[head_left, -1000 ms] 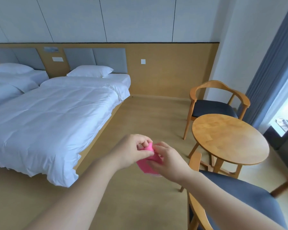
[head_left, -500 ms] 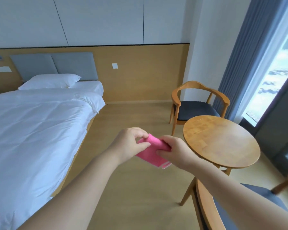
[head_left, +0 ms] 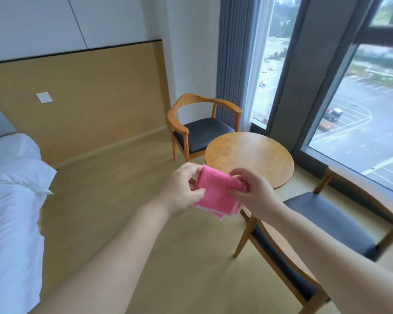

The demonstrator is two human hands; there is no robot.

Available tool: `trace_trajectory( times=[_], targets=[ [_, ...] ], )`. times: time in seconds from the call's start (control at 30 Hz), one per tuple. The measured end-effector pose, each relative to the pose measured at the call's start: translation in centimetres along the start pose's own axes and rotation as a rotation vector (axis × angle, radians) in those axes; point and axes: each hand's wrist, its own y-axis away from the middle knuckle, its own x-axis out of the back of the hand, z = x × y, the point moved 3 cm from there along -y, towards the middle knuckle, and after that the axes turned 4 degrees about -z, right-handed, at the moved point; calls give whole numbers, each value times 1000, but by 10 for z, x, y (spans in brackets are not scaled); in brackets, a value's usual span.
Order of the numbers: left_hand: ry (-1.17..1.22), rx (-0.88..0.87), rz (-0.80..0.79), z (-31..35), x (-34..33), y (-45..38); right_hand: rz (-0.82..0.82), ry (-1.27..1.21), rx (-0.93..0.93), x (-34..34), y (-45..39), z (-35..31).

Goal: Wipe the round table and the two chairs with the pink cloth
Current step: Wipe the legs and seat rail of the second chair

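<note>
Both our hands hold the folded pink terry cloth (head_left: 214,191) in the air, just in front of the near edge of the round wooden table (head_left: 249,155). Our left hand (head_left: 182,189) pinches its left side between thumb and fingers, and our right hand (head_left: 251,191) pinches the right side in the same way. The cloth touches neither the table nor any chair.

We judge the cloth to be very light, soft and limp; its lower corners hang down loose under our fingers. It will not slip easily, because the surface looks rough like a towel, and it cannot break. To wipe, a flat palm pressed on the middle of the folded pad should probably work better than a pinch at the edges, so that the layers do not open.

The table top is bare, so strokes can run to its rim. The far wooden armchair with a dark seat cushion (head_left: 202,130) stands just behind the table, and the near wooden chair with a dark seat (head_left: 327,223) stands close at our right, its frame almost under the table edge. The window glass (head_left: 361,123) and the grey-blue curtain (head_left: 234,60) are near the far side, so room there looks narrow. The wooden floor (head_left: 114,200) toward the white bed (head_left: 11,200) is open for stepping.
</note>
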Motion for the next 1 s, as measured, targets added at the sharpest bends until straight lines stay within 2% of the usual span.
trace_trajectory(
  times=[0.2,0.4,0.67,0.8,1.0],
  targets=[
    [8,-66,-133,-30,-27,-83,298,-29,-139,16,-39,39],
    [71,-63,-228,-63,-35,-135,456,45,-145,17,-66,55],
    [153,-225,-563,-101,-109,-185,636,295,-284,-3,-45,102],
    [176,-350,-726,-116,-156,-186,817,326,-420,-27,-15,119],
    [260,-377,-953,-129,-234,-140,987,377,-667,-75,53,148]
  ],
)
